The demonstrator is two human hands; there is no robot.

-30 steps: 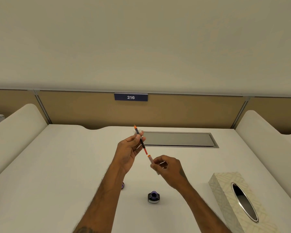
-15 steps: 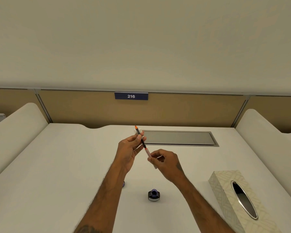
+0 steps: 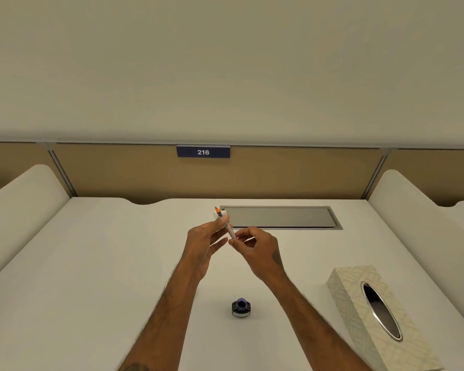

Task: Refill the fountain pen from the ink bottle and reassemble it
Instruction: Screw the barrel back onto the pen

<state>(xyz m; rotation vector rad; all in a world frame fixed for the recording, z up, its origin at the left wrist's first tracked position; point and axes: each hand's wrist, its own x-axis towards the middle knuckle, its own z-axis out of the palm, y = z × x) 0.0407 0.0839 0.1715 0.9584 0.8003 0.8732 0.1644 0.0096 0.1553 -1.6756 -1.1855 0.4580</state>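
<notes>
Both hands hold the fountain pen (image 3: pixel 224 223) up over the desk (image 3: pixel 91 263). The left hand (image 3: pixel 202 242) pinches it near the orange nib with a bit of white tissue; the right hand (image 3: pixel 255 247) pinches the clear barrel end. This looks like putting it back together. Next, twist gently and straight. The open ink bottle (image 3: pixel 241 307) sits below, near the tissue box (image 3: pixel 359 311).

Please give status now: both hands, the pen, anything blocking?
Left hand and right hand both shut on pen, nib end up. Ink bottle open on desk below. Nothing blocking.
</notes>
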